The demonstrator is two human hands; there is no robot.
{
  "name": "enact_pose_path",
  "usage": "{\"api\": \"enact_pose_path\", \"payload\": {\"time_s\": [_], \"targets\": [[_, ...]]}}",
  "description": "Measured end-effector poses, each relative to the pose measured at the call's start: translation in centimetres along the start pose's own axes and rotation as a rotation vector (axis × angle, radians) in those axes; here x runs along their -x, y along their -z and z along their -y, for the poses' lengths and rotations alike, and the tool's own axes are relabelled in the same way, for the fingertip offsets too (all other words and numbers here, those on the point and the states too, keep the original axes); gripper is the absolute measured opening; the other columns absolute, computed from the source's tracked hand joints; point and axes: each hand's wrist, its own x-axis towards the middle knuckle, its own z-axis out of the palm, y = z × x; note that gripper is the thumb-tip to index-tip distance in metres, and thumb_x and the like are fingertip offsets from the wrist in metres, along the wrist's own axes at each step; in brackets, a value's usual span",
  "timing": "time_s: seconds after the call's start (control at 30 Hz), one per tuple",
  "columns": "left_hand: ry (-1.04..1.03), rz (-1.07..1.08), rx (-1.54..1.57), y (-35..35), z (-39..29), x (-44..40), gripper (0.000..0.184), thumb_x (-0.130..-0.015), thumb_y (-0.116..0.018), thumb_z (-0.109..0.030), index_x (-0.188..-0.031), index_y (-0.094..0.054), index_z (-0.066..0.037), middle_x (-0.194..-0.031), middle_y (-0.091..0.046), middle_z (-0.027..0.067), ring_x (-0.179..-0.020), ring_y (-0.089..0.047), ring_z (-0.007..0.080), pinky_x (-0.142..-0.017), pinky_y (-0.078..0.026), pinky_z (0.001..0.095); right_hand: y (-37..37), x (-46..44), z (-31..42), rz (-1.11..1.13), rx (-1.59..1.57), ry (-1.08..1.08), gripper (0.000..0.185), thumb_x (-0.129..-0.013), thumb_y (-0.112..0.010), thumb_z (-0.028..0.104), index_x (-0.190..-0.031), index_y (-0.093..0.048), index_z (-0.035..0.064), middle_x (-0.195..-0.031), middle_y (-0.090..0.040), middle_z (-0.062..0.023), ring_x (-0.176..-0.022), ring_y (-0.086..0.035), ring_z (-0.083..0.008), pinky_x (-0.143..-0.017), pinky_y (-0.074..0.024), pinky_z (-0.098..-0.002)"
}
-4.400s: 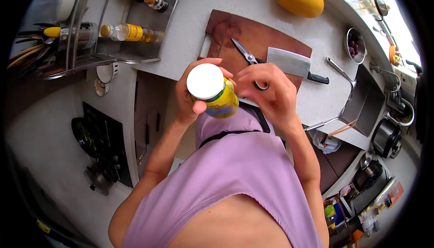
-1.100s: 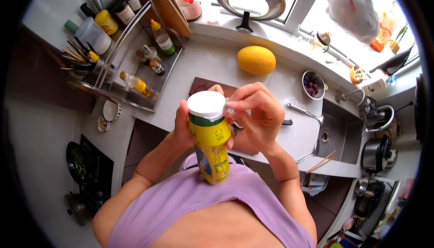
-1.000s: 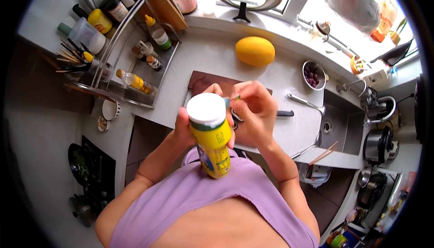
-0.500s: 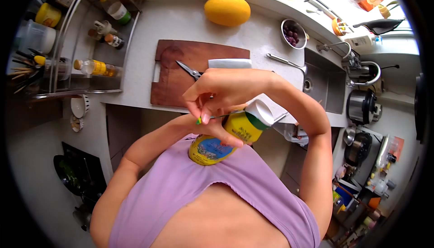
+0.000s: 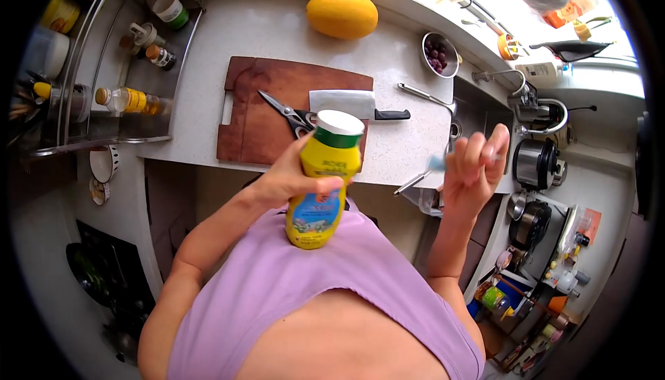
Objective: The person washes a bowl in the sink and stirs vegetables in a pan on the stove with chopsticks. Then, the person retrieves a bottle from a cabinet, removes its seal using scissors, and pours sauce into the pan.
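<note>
My left hand (image 5: 294,178) is wrapped round a yellow bottle (image 5: 317,207) with a white lid and a green neck band, held upright against my clothing. Off to the right, my right hand (image 5: 474,171) is raised over the counter's front edge, its fingers curled round a small thin strip that is blurred at its pale blue end. Beyond the bottle is a brown cutting board (image 5: 249,113). On it lie scissors (image 5: 280,106), their handles partly behind the bottle, and a cleaver (image 5: 343,103) with a black handle.
A yellow melon (image 5: 342,15) lies at the back of the counter (image 5: 277,33). Grapes in a metal bowl (image 5: 454,61), a long-handled utensil (image 5: 424,94) and the sink (image 5: 478,106) are on the right. On the left stands a metal rack (image 5: 114,146) with bottles.
My right hand has swung away from the bottle to the right, carrying the small strip. The bottle, tilted before, now stands upright in my left hand, with its blue label showing.
</note>
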Motion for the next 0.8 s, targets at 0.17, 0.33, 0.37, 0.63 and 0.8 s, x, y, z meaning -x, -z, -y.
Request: {"api": "enact_pose_path", "payload": {"time_s": [0.17,0.33,0.37,0.63,0.8], "targets": [[0.009,-0.003,-0.054,-0.7,-0.9,-0.4,0.063,-0.07,-0.08,-0.012,-0.126,-0.052,-0.006,-0.113,-0.062,0.0077,-0.099,-0.064,0.0186,-0.088,-0.054,0.0351,-0.5,1.5,-3.4,-0.003,0.707,-0.121,0.02,-0.094,-0.062,0.009,-0.112,-0.055,0.0065,-0.084,-0.055,-0.003,-0.059,-0.04,-0.0064,-0.051,-0.0343,-0.0214],[0.062,0.014,-0.151,-2.7,-1.8,-1.0,0.074,-0.075,-0.078,-0.004,-0.137,-0.039,-0.008,-0.108,-0.059,0.0046,-0.1,-0.061,0.0135,-0.084,-0.053,0.0297,-4.5,-1.9,-2.2,0.342,1.164,0.001,0.025,-0.08,-0.075,0.012,-0.103,-0.068,0.0085,-0.099,-0.057,-0.0062,-0.073,-0.06,-0.018,-0.065,-0.0509,-0.0321],[0.056,-0.019,-0.178,-3.2,-1.8,-1.1,0.075,-0.075,-0.078,-0.003,-0.138,-0.038,-0.007,-0.108,-0.059,0.005,-0.1,-0.06,0.0136,-0.084,-0.053,0.0299,-4.5,-2.2,-2.3,0.441,1.264,0.018,0.023,-0.077,-0.076,0.011,-0.099,-0.069,0.0095,-0.102,-0.057,-0.0065,-0.076,-0.063,-0.0222,-0.069,-0.0528,-0.0347],[0.013,-0.168,-0.333,-3.4,-0.8,-1.4,0.066,-0.073,-0.08,-0.004,-0.126,-0.041,-0.006,-0.11,-0.057,0.0061,-0.102,-0.058,0.0135,-0.084,-0.051,0.0306,-3.4,-1.2,-3.7,0.462,1.191,0.018,0.017,-0.073,-0.073,0.001,-0.087,-0.066,0.0064,-0.096,-0.061,-0.0044,-0.073,-0.063,-0.0233,-0.06,-0.0522,-0.0351],[-0.031,-0.224,-0.272,-3.2,0.1,-1.6,0.066,-0.072,-0.08,-0.004,-0.125,-0.041,-0.006,-0.108,-0.056,0.0059,-0.099,-0.057,0.0122,-0.083,-0.051,0.0295,-2.2,1.0,-7.6,0.244,1.196,0.396,0.02,-0.065,-0.074,-0.004,-0.082,-0.064,0.0038,-0.077,-0.056,-0.0081,-0.063,-0.054,-0.0198,-0.051,-0.046,-0.0286]]}}
